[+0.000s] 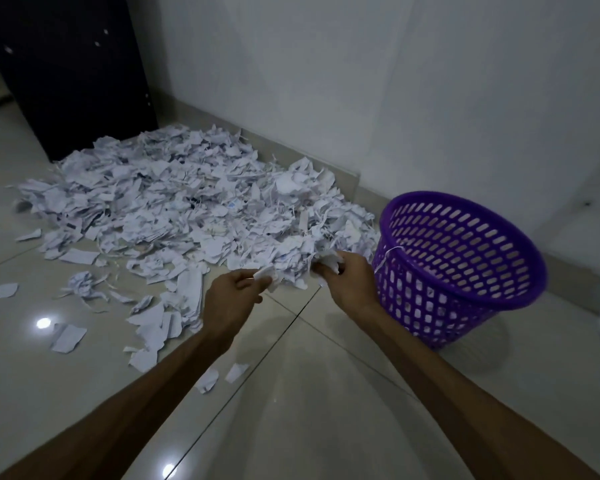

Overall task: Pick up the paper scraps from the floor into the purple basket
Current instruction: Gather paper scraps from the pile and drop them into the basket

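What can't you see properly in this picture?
Head view:
- Inside bottom of the purple basket: hidden by its own wall.
- Writing on the paper scraps: too small.
- Dark cabinet: top cut off by the edge.
- Fingertips of the left hand and right hand: covered by scraps.

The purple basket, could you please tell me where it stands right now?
In the head view the purple basket stands on the tiled floor at the right, near the wall, just right of the right hand and the paper scrap pile.
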